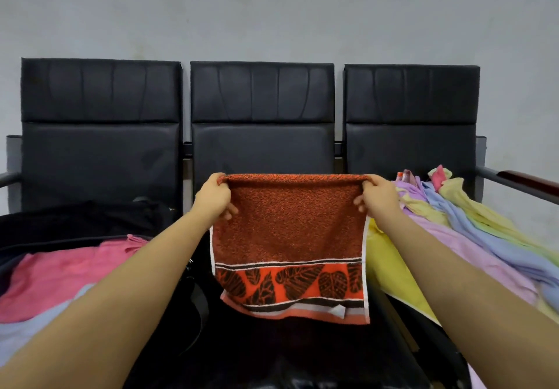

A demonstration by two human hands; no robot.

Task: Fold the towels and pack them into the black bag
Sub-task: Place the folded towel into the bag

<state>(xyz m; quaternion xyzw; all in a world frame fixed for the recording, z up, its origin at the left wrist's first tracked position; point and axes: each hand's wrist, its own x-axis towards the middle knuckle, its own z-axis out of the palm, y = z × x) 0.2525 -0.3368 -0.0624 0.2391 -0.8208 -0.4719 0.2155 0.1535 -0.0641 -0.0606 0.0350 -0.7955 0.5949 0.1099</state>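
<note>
An orange-red towel (pixel 290 225) with a black leaf border hangs doubled over in the air above the middle seat. My left hand (pixel 213 198) grips its upper left corner at the fold and my right hand (pixel 378 196) grips the upper right corner. The black bag (pixel 90 222) lies open on the left seat, holding a pink towel (pixel 69 270) with a pale blue one (pixel 36 325) in front of it. A heap of loose towels (pixel 472 225) in yellow, lilac, blue and pink covers the right seat.
Three black padded seats (pixel 261 146) stand in a row against a grey wall. A metal armrest with a wooden cap (pixel 523 184) juts out at the right. A black bag strap (pixel 196 307) hangs beside the middle seat.
</note>
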